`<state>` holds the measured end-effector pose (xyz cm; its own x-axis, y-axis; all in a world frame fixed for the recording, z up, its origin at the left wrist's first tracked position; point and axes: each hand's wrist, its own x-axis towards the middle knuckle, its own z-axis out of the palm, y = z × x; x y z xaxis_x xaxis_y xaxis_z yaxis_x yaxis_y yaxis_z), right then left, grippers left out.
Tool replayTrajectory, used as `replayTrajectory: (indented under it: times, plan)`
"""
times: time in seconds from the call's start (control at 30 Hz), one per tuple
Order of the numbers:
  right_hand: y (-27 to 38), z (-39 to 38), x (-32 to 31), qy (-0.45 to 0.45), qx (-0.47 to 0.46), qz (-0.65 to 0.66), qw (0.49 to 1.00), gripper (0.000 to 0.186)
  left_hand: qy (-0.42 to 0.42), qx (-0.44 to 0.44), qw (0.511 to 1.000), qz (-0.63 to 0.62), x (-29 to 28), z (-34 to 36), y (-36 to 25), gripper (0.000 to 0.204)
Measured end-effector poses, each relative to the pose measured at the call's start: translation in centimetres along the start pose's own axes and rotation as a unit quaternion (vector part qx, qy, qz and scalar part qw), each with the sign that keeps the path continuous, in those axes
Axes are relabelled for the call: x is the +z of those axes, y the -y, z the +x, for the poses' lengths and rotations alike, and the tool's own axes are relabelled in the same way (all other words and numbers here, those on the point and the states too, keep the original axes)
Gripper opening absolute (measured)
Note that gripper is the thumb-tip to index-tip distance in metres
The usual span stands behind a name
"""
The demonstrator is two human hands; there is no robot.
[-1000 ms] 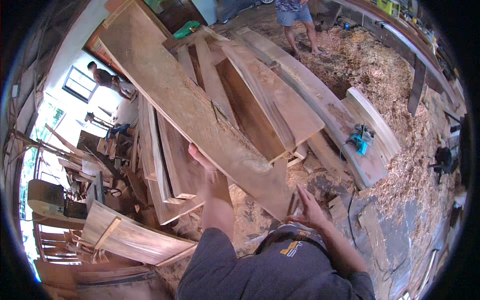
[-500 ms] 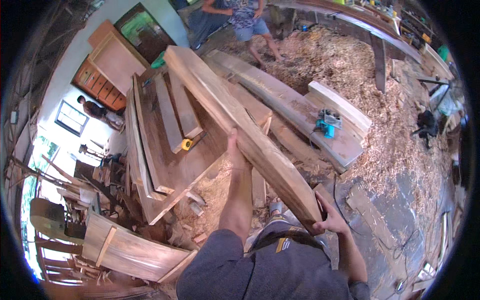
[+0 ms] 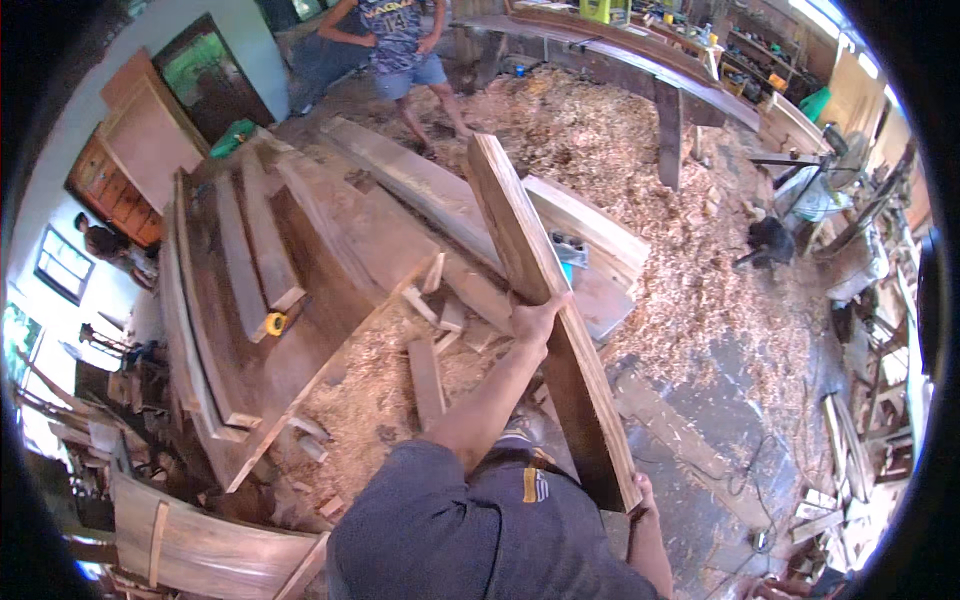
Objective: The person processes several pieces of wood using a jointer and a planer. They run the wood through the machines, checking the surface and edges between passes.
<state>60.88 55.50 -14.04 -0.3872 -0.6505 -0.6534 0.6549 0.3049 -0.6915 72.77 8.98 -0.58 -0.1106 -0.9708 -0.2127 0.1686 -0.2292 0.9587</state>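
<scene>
A long, thick wooden plank (image 3: 506, 222) is held in front of me, tilted, its far end pointing up and away. Around its middle, from the left side, my left hand (image 3: 538, 324) is closed. My right hand (image 3: 645, 497) grips the near lower end at its right corner. The pale narrow edge faces up to the right, while the broad face is in shadow. Behind the plank, a teal power planer (image 3: 568, 254) shows only in part on a wide board (image 3: 605, 310).
Left of me lies a broad wooden slab (image 3: 350, 300) with long boards and a yellow tape measure (image 3: 275, 323) on it. Wood shavings (image 3: 690, 300) cover the floor. A person (image 3: 405, 70) stands beyond; a black animal (image 3: 770, 240) is at right. A cable (image 3: 740, 487) crosses the floor.
The plank has turned from leaning left to more nearly straight ahead, rolling so its narrow edge faces up. Both hands still hold it. My view has swung right.
</scene>
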Motion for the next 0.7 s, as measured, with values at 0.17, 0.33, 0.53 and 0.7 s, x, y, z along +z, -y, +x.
replayTrajectory:
  times: [0.17, 0.33, 0.53, 0.7]
  plan:
    - [3.9, -4.4, 2.7, -0.060, 0.017, 0.062, 0.996, 0.074, 0.104, -0.204, 0.974, -0.007, 3.0, 0.7, -0.1, 0.078]
    - [6.1, -6.5, 2.9, -0.093, 0.023, 0.084, 0.992, 0.078, 0.119, -0.173, 0.978, 0.007, 6.9, 1.7, 0.9, 0.074]
    - [12.8, -9.3, 5.8, -0.120, -0.025, 0.021, 0.992, 0.088, 0.215, -0.282, 0.933, -0.064, 9.9, 2.7, 3.9, 0.072]
    - [22.4, -8.5, 8.2, -0.038, -0.026, -0.116, 0.992, 0.107, 0.318, -0.339, 0.863, -0.199, 12.2, 4.2, 8.0, 0.066]
